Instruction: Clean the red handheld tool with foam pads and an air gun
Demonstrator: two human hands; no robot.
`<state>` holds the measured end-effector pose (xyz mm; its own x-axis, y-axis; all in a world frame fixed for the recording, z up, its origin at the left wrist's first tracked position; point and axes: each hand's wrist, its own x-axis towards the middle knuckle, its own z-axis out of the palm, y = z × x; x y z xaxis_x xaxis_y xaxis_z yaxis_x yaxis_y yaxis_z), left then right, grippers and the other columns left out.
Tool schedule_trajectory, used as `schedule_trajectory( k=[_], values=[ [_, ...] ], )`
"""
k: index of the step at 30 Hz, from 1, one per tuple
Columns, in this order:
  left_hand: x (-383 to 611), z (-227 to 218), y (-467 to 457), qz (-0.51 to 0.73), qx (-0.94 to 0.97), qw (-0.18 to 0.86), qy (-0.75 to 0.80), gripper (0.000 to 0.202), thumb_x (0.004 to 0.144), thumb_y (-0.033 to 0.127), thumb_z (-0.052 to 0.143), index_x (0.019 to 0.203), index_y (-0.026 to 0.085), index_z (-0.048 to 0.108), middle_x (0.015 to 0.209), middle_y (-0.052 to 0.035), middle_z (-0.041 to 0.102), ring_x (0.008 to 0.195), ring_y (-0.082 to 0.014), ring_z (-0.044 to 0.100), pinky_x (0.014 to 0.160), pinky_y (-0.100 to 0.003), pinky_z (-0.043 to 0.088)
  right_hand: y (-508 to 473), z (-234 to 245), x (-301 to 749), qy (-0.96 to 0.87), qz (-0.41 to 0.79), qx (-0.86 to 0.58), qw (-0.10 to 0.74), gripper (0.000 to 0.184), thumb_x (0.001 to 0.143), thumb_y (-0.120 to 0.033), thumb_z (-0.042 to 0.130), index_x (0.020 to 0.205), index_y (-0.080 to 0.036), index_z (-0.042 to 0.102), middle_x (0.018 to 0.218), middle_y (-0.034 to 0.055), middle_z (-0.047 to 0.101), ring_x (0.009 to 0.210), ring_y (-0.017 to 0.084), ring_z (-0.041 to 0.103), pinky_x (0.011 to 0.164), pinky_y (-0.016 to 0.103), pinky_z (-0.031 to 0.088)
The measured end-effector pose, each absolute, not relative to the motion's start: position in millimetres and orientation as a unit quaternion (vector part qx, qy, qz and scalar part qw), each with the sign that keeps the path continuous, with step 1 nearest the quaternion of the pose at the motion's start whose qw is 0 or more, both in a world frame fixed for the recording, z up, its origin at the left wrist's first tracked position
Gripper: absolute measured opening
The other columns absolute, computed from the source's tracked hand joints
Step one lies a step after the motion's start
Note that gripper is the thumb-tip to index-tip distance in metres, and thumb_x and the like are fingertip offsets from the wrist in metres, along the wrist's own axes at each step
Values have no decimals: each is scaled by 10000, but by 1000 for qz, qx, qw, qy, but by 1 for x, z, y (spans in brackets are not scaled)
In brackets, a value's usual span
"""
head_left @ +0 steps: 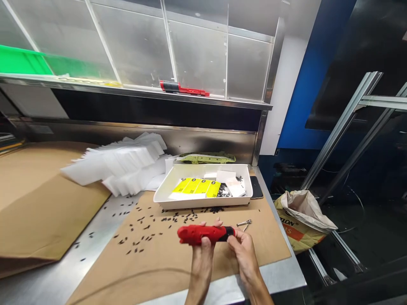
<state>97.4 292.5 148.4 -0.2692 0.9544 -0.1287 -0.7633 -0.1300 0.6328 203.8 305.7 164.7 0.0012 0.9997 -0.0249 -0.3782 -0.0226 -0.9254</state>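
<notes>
The left hand (201, 254) is wrapping its fingers around the middle of a long red plastic tool with a black end (205, 234), and the thumb is pressing on its near side. The right hand (243, 250) is pinching the black end of the same tool between its fingertips. Both hands are holding the tool up sideways, just above a flat sheet of brown cardboard (165, 262) that is lying on a shiny metal table (273, 275). Lots of tiny black bits (149, 231) are lying scattered over the cardboard and the table, to the left of the hands. A small silver metal piece (244, 222) is resting on the cardboard, near the right hand. Behind the hands, a white plastic tray (171, 195) is sitting with yellow paper labels (199, 186) and white cards inside it. A dark phone (256, 187) is lying just beside the tray's right edge. A pile of white foam sheets (121, 163) is spreading out to the left of the tray. Up on the metal shelf (133, 91), another red and black tool (182, 88) is lying flat. Down on the right, past the table edge, a crumpled tan paper sack (302, 222) is sitting.
</notes>
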Motion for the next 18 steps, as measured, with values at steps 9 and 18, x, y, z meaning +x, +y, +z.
schedule_trajectory(
  k=[9,18],
  values=[
    [79,183,309,699,83,619,350,426,1048,286,285,1422,284,488,1092,-97,764,1077,-196,707,976,-348,550,292,171,211,-364,660,-359,551,467,706,-555,797,991,-185,775,1248,115,693,1202,309,597,1016,388,452],
    [62,177,309,680,200,577,406,492,979,207,429,1466,274,399,1200,-115,723,1205,-251,643,1094,-476,459,308,150,196,-559,392,-499,534,413,923,-522,528,907,-167,739,1246,173,669,1112,283,664,907,389,547]
  ],
)
